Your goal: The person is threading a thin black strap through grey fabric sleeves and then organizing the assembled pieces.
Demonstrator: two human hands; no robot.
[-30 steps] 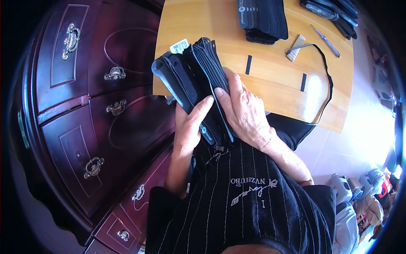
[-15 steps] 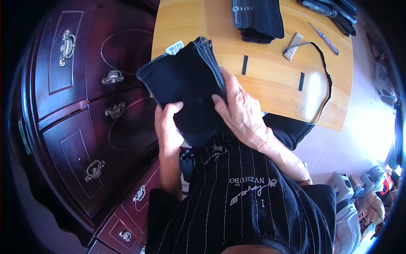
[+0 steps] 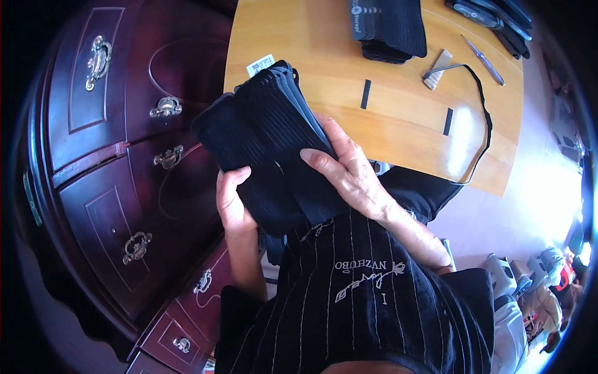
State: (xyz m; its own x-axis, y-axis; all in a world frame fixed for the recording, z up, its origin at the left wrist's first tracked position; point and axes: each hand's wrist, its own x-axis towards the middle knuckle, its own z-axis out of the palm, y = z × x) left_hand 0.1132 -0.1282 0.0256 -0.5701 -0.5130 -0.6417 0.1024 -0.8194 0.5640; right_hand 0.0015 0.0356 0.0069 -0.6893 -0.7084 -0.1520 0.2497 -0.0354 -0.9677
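Both hands hold a thick stack of black fabric pieces (image 3: 268,143) above my lap, tilted, its layers spread like steps across the upper face. A white printed tag (image 3: 260,65) sticks out at the far end. My left hand (image 3: 233,196) grips the left edge, thumb on top and fingers hidden below. On the right edge lies my right hand (image 3: 349,165), its thumb pressed on the upper face and the other fingers along the side and underneath. Exactly what kind of fabric article this is cannot be made out.
On the wooden table (image 3: 299,37) stand another black stack (image 3: 392,34), a pale block (image 3: 439,68) with a black cord (image 3: 488,118), a thin pen-like tool (image 3: 483,60) and dark items (image 3: 498,22). Two black strips mark its surface. A dark red drawer cabinet (image 3: 93,174) borders the left.
The stack has come slightly nearer to me and left, and its layers now show fanned out on top. Both hands moved with it; my right thumb slid inward over the face.
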